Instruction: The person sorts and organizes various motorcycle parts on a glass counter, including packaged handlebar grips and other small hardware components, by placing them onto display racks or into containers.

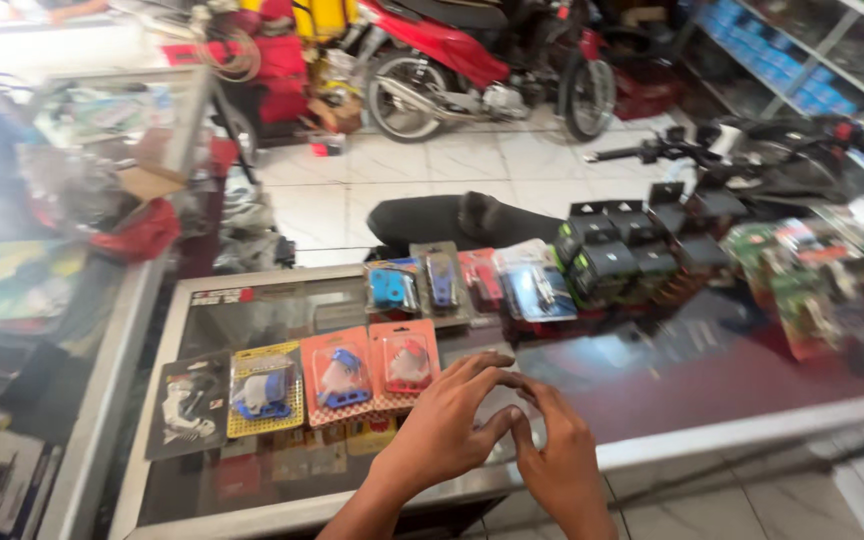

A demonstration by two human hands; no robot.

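A: We are holding both hands just above the glass-topped metal-framed display desk [652, 455], near its front edge. Our left hand [447, 430] is spreading its fingers [482, 365] wide and gripping nothing; our right hand [562, 460] is curling its fingers [542, 395] narrow, thumb meeting the left thumb, also empty.

B: And the nearest goods?

A: The 2 orange carded blister packs [372, 372] are lying flat just beside our left fingertips, with a yellow carded pack holding a blue part [265, 390] and a black carded pack [190, 405] further left.

B: What are we risking here?

A: We are judging that a careless sweep of the left hand could be nudging the orange packs out of their row, since they are lying loose on smooth glass. Leaning weight onto the pane could also be stressing it.

B: And behind?

A: The row of small black boxes [622, 255] is standing stacked near the far edge; reaching over could be toppling them onto the clear packs with blue parts [422, 285].
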